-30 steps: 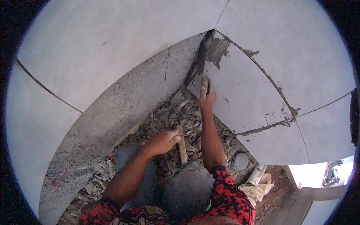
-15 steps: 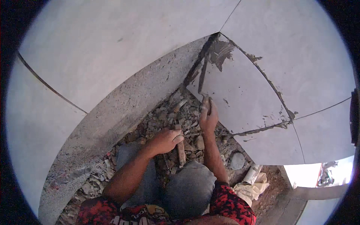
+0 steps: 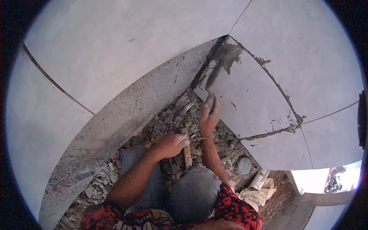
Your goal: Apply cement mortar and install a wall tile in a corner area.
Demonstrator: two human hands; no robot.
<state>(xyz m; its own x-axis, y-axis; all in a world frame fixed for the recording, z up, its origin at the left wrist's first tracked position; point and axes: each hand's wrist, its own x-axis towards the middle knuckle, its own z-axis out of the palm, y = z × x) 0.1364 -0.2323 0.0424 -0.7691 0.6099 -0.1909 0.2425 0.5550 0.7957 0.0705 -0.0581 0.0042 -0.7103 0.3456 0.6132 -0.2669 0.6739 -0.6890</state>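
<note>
My right hand is closed around the handle end of a narrow trowel, its dark, blurred blade lying over the left part of a pale tile. Grey mortar is smeared at the tile's far corner and along its joints. To the left, my left hand is closed above the rubble, beside a wooden stick. A thin rod shows at its fingers; whether I grip the rod or the stick is unclear.
Broken stones and mortar rubble fill the gap between the tile and a rough concrete edge. A round grey piece, a white pipe and a pale cloth lie at right. Larger pale tiles surround this.
The right hand and trowel have shifted slightly toward me, and the blade has become blurred. My left hand keeps nearly the same place. The whole view has shifted a little.
</note>
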